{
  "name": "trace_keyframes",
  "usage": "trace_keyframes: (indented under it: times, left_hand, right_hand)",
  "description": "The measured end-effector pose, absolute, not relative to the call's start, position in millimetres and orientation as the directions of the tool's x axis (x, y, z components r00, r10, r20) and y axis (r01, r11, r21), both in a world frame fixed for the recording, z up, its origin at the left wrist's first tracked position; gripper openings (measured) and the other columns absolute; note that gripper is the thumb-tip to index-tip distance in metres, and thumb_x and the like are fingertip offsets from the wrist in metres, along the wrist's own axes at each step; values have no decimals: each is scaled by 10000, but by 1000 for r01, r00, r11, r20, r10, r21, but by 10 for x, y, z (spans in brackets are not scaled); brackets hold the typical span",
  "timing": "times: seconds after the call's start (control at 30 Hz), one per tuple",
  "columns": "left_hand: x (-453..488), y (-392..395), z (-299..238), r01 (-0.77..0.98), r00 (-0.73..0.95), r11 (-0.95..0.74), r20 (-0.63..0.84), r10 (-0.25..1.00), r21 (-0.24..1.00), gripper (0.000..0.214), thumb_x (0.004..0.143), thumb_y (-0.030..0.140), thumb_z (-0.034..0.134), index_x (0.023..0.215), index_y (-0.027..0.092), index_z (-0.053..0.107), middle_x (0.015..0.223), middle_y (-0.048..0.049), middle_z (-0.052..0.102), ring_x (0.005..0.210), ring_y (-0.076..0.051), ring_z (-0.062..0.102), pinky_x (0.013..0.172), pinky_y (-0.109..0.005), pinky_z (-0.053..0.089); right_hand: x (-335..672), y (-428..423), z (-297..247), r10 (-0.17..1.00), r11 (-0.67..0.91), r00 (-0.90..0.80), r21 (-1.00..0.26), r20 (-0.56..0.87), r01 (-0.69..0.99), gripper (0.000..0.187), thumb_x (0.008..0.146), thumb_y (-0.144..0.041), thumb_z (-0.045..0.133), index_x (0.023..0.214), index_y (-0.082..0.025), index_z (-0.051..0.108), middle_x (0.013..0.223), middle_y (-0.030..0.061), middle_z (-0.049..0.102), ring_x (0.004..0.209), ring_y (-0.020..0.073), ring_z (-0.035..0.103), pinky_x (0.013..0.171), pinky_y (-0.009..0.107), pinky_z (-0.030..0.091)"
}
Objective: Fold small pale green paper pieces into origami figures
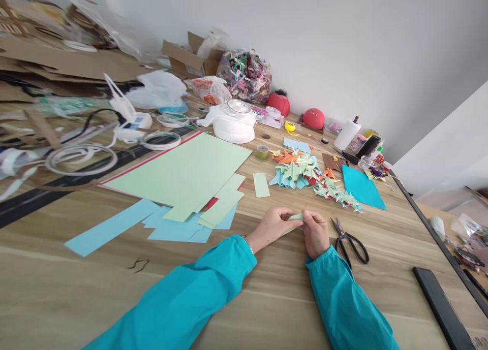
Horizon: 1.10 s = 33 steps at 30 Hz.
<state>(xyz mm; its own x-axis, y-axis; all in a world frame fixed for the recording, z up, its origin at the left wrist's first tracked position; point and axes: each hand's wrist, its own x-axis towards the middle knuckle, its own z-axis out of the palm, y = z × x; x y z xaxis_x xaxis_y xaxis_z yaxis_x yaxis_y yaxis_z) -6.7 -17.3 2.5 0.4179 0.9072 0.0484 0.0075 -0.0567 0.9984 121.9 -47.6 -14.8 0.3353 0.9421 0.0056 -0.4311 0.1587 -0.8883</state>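
Note:
Between my two hands is a small piece of light green paper (296,217), folded or bent, just above the wooden table. My left hand (271,227) pinches its left side with thumb and fingers. On its right side, my right hand (315,233) closes around the edge, hiding part of it. Black-handled scissors (346,241) lie partly spread just right of my right hand. Beyond my hands a light green paper rectangle (261,185) lies flat. Behind and to the right is a heap of folded paper stars (297,171) in green, blue, orange and red.
A large green sheet (183,169) lies left, with green strips and blue paper strips (110,227) before it. A turquoise sheet (363,187) is at right; a black bar-shaped object (442,309) lies near front right. Tape rolls (160,140), bags and a cardboard box (186,60) crowd the back left.

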Motion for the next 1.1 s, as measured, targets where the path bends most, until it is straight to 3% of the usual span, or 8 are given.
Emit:
trace_keyframes:
  times: [0.67, 0.93, 1.1]
  left_hand:
    - [-47, -162, -26, 45, 453, -56, 29, 891, 997, 226, 597, 333, 698, 595, 122, 617, 522, 35, 488, 524, -84, 384, 500, -217, 286]
    - [-45, -169, -19, 24, 428, -66, 49, 902, 998, 312, 595, 392, 705, 509, 128, 562, 490, 42, 420, 516, -80, 350, 489, -218, 252]
    - [-58, -186, 22, 28, 475, -113, 87, 876, 993, 392, 694, 482, 612, 526, 128, 595, 501, 25, 443, 527, -94, 358, 483, -224, 255]
  right_hand:
    - [1201, -486, -115, 944, 114, 323, -855, -65, -506, 173, 522, -273, 821, 581, -177, 690, 576, -11, 658, 522, 112, 552, 491, 241, 422]
    - [1207, -495, -127, 958, 94, 284, -873, -52, -478, 184, 561, -318, 799, 633, -179, 703, 536, -22, 631, 464, 104, 507, 460, 254, 417]
    - [1205, -498, -113, 949, 90, 307, -872, -71, -481, 201, 536, -318, 811, 621, -177, 695, 543, -19, 638, 471, 108, 525, 459, 249, 419]
